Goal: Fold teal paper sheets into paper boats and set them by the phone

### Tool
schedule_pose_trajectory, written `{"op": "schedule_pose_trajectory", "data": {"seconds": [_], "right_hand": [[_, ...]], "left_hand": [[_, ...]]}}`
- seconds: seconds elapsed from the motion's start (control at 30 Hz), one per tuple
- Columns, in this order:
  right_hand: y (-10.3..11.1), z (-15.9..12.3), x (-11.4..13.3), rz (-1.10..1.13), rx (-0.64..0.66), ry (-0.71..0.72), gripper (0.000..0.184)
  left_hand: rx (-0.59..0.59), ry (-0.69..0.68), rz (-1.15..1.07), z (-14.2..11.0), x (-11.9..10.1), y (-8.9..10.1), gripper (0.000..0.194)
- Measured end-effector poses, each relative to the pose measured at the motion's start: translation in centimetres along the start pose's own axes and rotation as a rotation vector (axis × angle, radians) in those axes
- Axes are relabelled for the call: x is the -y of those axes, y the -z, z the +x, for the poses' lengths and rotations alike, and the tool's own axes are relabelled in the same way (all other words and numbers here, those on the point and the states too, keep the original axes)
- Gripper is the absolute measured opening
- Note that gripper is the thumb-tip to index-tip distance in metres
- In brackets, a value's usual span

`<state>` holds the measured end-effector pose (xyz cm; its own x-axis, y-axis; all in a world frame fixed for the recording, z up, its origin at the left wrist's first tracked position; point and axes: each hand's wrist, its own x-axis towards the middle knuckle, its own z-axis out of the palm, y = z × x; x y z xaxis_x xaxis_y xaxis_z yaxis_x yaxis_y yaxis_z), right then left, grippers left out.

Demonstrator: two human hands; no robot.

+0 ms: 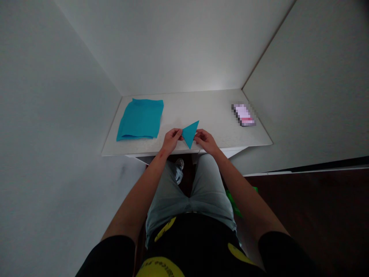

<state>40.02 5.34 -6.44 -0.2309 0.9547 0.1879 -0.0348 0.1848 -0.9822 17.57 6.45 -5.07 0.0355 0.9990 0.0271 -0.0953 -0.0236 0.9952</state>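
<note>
A small folded piece of blue paper (pixel 190 134), triangular in outline, is held up between my two hands near the front edge of the desk. My left hand (pixel 172 139) pinches its left corner between thumb and fingers. On the other side, the fingers of my right hand (pixel 206 141) close on the paper's right edge; the fingertips are partly hidden behind it. To the left of my hands lies a stack of blue paper sheets (pixel 141 119), its edges uneven and one front edge slightly lifted.
The white desk (pixel 213 111) is hemmed in by walls at the back and both sides. A phone (pixel 243 114), blurred by pixelation, lies at its right end. Something bright green (pixel 235 204) is on the dark floor (pixel 317 207) beside my right leg.
</note>
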Motion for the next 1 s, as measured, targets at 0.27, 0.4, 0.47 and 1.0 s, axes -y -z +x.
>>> {"op": "schedule_pose_trajectory", "data": {"seconds": [0.27, 0.4, 0.47, 1.0], "right_hand": [[-0.6, -0.1, 0.6, -0.229, -0.029, 0.012, 0.037], [-1.4, -0.2, 1.5, -0.338, -0.080, -0.028, 0.036], [-1.7, -0.2, 1.6, -0.387, -0.131, -0.047, 0.030], [-0.5, 0.3, 0.9, -0.100, -0.068, -0.100, 0.047]], "left_hand": [[0.182, -0.017, 0.109, -0.6, 0.1, -0.9, 0.057], [0.208, -0.053, 0.156, -1.1, 0.3, -0.9, 0.054], [0.219, -0.067, 0.231, -1.4, 0.2, -0.8, 0.054], [0.116, -0.013, 0.091, -0.9, -0.8, -0.7, 0.043]]}}
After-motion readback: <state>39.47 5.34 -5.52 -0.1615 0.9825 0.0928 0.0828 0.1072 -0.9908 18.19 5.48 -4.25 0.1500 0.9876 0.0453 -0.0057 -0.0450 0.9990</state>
